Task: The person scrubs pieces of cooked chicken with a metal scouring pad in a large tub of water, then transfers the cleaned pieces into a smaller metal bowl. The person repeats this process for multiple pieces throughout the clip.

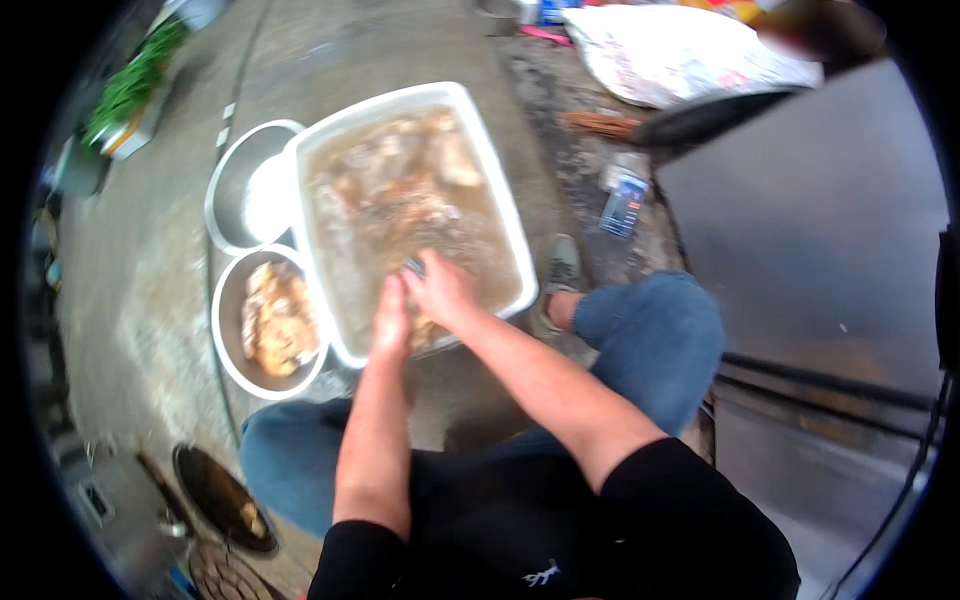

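A large white plastic tub (491,172) holds murky water with several pale, blurred pieces that look like raw meat (405,176). Over its near part, my left hand (391,315) and my right hand (444,289) meet. A small dark, shiny object (414,266) shows at the right hand's fingers; its kind is too blurred to tell. The left palm faces the right hand, and whether it grips anything is hidden. Left of the tub, a metal bowl (225,345) contains yellowish, meat-like pieces (279,322). Behind that bowl stands another metal bowl (225,187) with a bright white patch inside.
On the ground at right lies a smartphone (624,206), beside a large metal surface (802,217). A white sack (682,56) and a bundle of thin sticks (600,124) are farther back. Green plants (139,82) fill a box at upper left; a dark round pan (221,495) is at lower left.
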The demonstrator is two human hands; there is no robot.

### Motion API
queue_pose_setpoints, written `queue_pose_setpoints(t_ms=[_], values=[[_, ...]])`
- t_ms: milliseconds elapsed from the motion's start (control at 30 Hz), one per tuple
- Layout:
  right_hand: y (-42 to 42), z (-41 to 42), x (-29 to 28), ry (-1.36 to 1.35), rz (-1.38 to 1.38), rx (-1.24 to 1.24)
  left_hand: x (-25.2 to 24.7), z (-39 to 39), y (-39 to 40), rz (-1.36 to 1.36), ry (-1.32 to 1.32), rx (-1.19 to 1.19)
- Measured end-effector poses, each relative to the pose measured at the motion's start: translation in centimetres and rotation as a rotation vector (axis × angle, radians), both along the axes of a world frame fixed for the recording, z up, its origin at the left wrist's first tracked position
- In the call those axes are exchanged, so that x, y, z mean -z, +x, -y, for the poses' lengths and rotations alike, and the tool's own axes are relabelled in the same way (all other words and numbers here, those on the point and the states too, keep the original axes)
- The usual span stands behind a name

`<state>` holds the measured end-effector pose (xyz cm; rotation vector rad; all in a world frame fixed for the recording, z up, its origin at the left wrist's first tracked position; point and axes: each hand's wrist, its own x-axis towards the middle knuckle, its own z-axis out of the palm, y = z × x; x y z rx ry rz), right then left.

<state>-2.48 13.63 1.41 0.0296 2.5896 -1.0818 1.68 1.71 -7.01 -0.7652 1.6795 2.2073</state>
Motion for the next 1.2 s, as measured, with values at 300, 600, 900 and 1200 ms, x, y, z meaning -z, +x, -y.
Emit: queue_pose_setpoints(t_ms=[300, 600, 900, 1200], values=[[0.8, -1.0, -0.1, -0.060, -0.056, -0.054, -2.0, 1.9, -0.2, 0.189, 0.013, 0.162], [1.0, -0.1, 0.2, -0.071, 0.042, -0.032, -4.2, 1.0, 0.1, 0.288, 0.007, 0.185], [-2.4, -5.1, 2.6, 0.276, -0.049, 0.120, -4.6, 1.0, 1.3, 0.167, 0.108, 0.269], [-1.7, -6.4, 10.0, -0.106, 0.285, 0.061, -7.5, 0.8, 0.8, 0.084, 0.224, 0.237]])
